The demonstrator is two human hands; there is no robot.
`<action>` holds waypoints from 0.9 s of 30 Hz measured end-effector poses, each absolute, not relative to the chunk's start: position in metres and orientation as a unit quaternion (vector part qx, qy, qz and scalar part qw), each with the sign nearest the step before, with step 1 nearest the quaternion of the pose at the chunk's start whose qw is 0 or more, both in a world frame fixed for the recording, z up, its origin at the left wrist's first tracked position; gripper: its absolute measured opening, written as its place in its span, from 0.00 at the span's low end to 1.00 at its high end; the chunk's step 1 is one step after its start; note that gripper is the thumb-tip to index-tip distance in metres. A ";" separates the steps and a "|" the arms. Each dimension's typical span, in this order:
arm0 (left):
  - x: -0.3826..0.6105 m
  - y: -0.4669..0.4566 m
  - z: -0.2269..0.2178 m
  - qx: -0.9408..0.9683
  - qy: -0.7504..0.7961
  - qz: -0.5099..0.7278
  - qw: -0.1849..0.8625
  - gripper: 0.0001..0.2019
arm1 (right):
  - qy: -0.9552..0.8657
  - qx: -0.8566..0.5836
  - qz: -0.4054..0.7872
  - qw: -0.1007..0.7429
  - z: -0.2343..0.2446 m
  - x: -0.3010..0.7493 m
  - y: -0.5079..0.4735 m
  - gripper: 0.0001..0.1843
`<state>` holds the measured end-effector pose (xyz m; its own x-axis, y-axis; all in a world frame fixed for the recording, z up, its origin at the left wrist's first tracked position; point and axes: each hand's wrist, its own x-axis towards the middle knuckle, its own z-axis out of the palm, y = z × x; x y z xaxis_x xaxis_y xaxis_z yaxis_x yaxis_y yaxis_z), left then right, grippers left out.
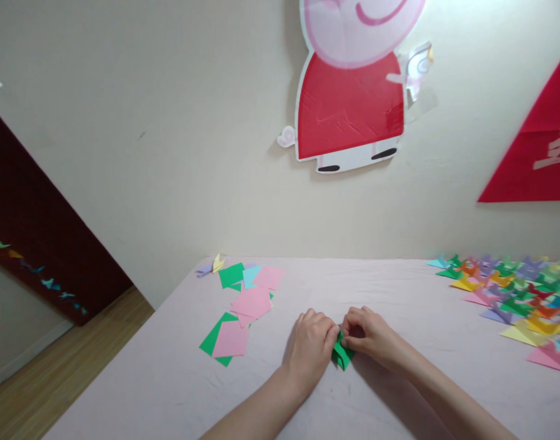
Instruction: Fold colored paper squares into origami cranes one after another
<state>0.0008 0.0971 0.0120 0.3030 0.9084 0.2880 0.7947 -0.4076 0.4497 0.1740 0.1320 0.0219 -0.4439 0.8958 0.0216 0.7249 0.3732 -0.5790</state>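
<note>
A small piece of folded green paper [343, 357] lies on the pink-covered table [381, 415], between my two hands. My left hand [310, 339] is closed, its thumb pressed against the paper's left edge. On the other side, my right hand [368, 330] pinches the paper's upper right part between thumb and index finger. Creases and a raised flap show on the paper's lower half. Its upper part is largely hidden by my fingers.
Loose pink paper squares [231, 339] and green paper squares [232, 275] lie at the left. Two folded pieces, one yellow [218, 263], sit at the far left corner. Rows of colourful folded paper figures [530, 324] cover the right side. A wall stands behind the table.
</note>
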 end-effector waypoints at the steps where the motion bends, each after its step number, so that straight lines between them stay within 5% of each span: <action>1: 0.001 0.097 0.012 0.800 0.530 0.256 0.115 0.13 | -0.812 -0.503 0.245 0.170 0.020 0.173 0.132 0.04; 22: -0.004 0.097 0.017 0.697 0.536 0.399 0.261 0.09 | -0.792 -0.499 0.224 0.270 0.011 0.165 0.127 0.07; 27: 0.005 0.093 0.013 0.592 0.519 0.450 0.423 0.23 | -0.746 -0.490 0.238 0.383 0.013 0.162 0.125 0.09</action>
